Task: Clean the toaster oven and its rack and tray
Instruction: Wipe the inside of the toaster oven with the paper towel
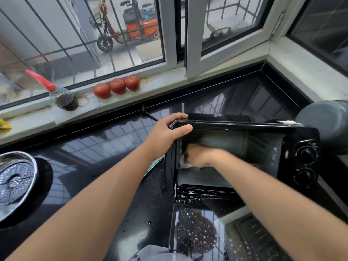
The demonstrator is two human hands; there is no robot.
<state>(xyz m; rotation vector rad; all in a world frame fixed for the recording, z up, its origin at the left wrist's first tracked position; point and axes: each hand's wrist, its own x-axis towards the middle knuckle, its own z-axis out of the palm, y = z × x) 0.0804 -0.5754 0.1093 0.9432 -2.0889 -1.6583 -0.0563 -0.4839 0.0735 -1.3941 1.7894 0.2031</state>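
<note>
Both forearms bare, no sleeves showing; grey garment point(150, 251) at bottom edge.

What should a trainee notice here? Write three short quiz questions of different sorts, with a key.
1. True or false: the drop-down glass door of the black toaster oven is closed.
2. Which hand grips the oven's top left corner?
3. How many red tomatoes lie on the pale windowsill: A two, B three, C four?

Key: 1 false, it hangs open, flecked with white suds. 2 the left hand; the right hand reaches inside with a white cloth. 3 B.
</note>
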